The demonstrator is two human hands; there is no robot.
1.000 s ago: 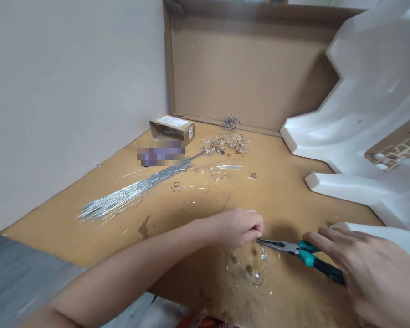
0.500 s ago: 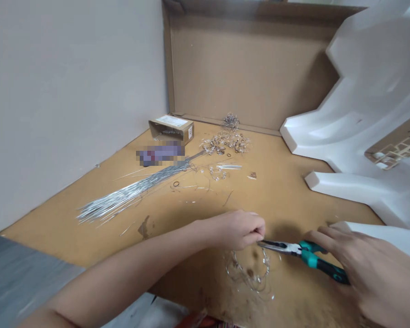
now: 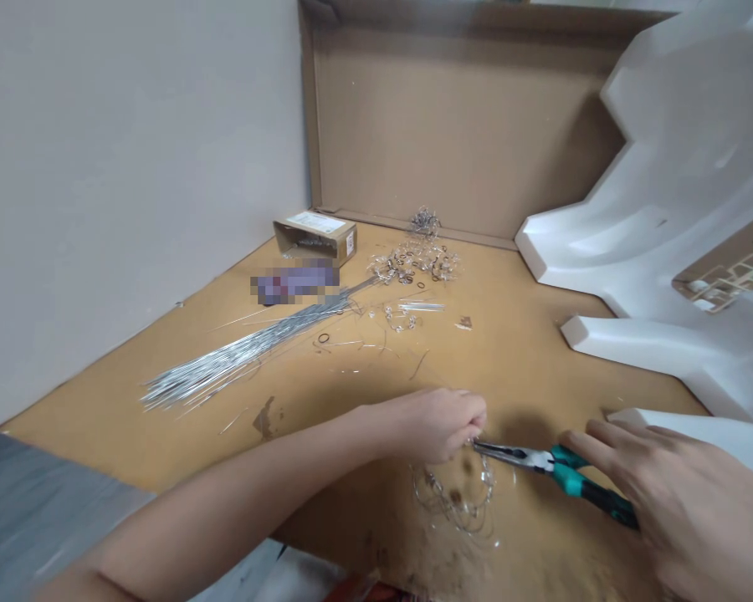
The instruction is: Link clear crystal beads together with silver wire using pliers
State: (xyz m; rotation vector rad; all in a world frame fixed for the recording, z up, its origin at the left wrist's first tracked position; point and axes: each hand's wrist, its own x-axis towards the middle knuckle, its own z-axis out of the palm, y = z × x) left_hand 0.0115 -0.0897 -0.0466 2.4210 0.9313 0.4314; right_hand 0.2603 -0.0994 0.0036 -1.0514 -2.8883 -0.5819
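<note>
My left hand is closed in a pinch on thin silver wire just above a tangled wire-and-bead piece lying on the brown board. My right hand grips the teal handles of long-nose pliers. The plier tips point left and meet the wire right at my left fingertips. I cannot make out how the wire sits in the jaws.
A bundle of straight silver wires lies at the left. A heap of small rings and wire loops and a small cardboard box sit at the back. White foam packing fills the right side; a cardboard wall stands behind.
Both hands have stayed almost in place; the pliers and my left pinch have dipped slightly lower toward the wire tangle.
</note>
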